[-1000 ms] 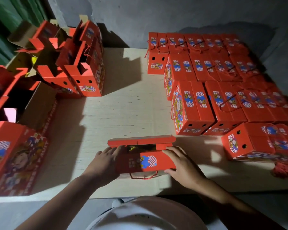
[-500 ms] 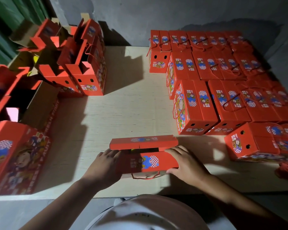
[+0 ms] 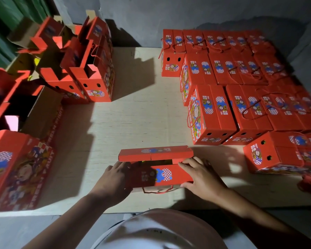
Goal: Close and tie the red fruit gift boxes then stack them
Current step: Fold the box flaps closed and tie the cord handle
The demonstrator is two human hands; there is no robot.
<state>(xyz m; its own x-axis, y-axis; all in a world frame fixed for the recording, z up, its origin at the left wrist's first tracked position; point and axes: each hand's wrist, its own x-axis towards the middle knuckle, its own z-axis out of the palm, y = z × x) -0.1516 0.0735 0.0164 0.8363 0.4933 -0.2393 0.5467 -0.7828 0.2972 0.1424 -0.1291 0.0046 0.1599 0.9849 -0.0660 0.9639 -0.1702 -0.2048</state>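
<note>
Red printed cardboard, one gift box (image 3: 155, 169), nearest item: it sits at the near edge of the table (image 3: 133, 123), directly in front of me, top not yet shut. The far top flap (image 3: 155, 154) stands half raised; the near flap (image 3: 162, 175) is folded over, with a dark gap between them where something yellow shows.

My left hand (image 3: 113, 178) rests against the box's left end, fingers fairly straight and spread on the card. My right hand (image 3: 201, 177) lies on the near flap's right end, fingers extended and pressing it flat, thumb at the lower corner. Neither hand curls round anything.

A red cord handle (image 3: 157, 190) droops from the near side.

Handling, as I judge it: thin folded board, light as a shell, though the contents may add weight. It looks stiff along the creases and easy to dent on the panels. I would press at the flap edges, lift by the ends, and keep the cord for tying.

Left, mid-distance: open boxes (image 3: 90, 76) with upright notched flaps, brown inner card showing, and one lying box (image 3: 16, 168) with cartoon print.

Right, mid to far: closed boxes (image 3: 241, 78) in tight rows, corded, with blue-and-white checked emblems and oval holes in the ends. One closed box (image 3: 280, 151) sits apart, nearer.
</note>
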